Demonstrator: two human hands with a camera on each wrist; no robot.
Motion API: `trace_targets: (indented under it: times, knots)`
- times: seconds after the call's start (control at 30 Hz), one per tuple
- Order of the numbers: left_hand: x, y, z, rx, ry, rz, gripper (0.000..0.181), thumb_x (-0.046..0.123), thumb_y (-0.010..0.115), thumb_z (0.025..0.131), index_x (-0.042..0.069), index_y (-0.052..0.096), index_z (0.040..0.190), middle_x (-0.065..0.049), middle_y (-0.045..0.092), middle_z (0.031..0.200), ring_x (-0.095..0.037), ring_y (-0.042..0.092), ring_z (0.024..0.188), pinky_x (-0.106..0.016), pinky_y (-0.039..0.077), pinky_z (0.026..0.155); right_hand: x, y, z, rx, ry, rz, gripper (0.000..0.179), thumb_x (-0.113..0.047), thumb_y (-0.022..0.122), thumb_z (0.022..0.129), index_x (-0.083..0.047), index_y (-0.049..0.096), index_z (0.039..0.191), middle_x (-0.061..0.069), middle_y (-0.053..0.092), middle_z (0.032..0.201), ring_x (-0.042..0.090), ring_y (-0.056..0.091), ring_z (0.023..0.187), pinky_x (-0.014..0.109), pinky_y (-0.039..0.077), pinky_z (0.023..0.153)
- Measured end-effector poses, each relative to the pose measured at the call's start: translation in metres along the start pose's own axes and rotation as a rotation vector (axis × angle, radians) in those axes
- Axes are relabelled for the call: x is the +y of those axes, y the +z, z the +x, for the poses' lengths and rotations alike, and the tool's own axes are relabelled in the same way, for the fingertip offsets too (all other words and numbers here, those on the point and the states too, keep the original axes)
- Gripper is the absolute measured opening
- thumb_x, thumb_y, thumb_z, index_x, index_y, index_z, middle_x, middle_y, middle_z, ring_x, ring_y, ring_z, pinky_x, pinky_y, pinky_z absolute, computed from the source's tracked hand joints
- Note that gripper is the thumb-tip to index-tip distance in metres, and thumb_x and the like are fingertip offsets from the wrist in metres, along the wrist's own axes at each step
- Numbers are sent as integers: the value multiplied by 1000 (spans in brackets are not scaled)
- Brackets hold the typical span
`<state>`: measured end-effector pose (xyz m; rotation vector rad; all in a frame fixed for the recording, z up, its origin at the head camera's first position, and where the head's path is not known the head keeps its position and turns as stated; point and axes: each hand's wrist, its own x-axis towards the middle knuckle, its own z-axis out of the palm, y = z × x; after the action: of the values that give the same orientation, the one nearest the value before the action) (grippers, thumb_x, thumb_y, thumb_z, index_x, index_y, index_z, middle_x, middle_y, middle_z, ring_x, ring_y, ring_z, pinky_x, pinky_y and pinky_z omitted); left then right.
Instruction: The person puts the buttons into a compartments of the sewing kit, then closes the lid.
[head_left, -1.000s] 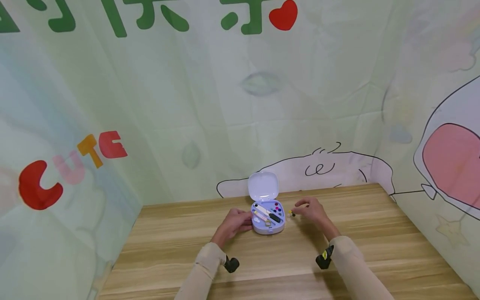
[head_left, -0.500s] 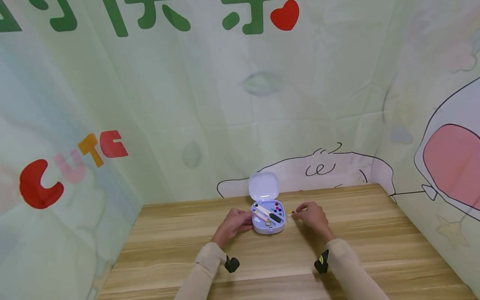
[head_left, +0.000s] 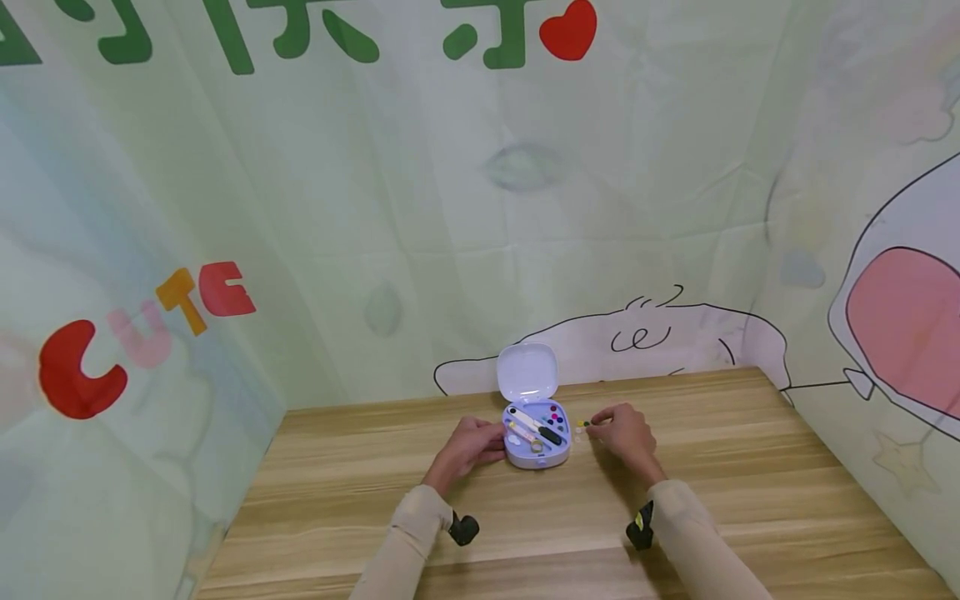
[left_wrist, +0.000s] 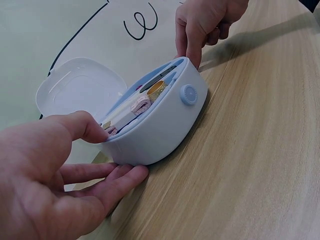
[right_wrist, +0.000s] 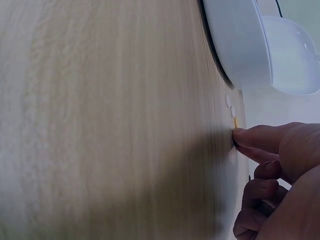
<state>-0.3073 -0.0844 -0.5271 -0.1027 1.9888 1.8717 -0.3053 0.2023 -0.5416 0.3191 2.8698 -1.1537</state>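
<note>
A pale blue-white sewing kit box [head_left: 537,462] stands on the table with its lid [head_left: 527,372] raised. My left hand [head_left: 470,444] holds its left side, thumb on the rim and fingers low against the wall. Inside are a gold thimble [left_wrist: 156,90], a rolled tape measure [left_wrist: 140,104], a black-handled tool [head_left: 550,435] and several small coloured pieces [head_left: 555,414]. To the right of the box, thumb and forefinger of my right hand [head_left: 625,433] pinch a small black button [right_wrist: 234,144] at the tabletop. A yellow button [right_wrist: 237,121] lies right at these fingertips.
Two white buttons [right_wrist: 228,100] lie between the box and the right hand. The wood-grain table [head_left: 360,500] ends at a printed cloth backdrop [head_left: 375,250], close behind the raised lid.
My right hand has come down and slightly inward onto the buttons, its fingertips closing on the black one. The left hand and the box have stayed in place.
</note>
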Motion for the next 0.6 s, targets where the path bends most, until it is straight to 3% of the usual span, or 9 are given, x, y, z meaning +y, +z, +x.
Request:
trace_targets:
  times: [0.6]
  knots:
    - [0,1,-1,0,16,-6,21,3,61,96,-15,65,107,-16,73,96,-19,69,82,-36,64,82,3,0,-1,-31,12,16,8,-19,79,87,-11,76,87,4,64,82,23,56,73,34,41,57]
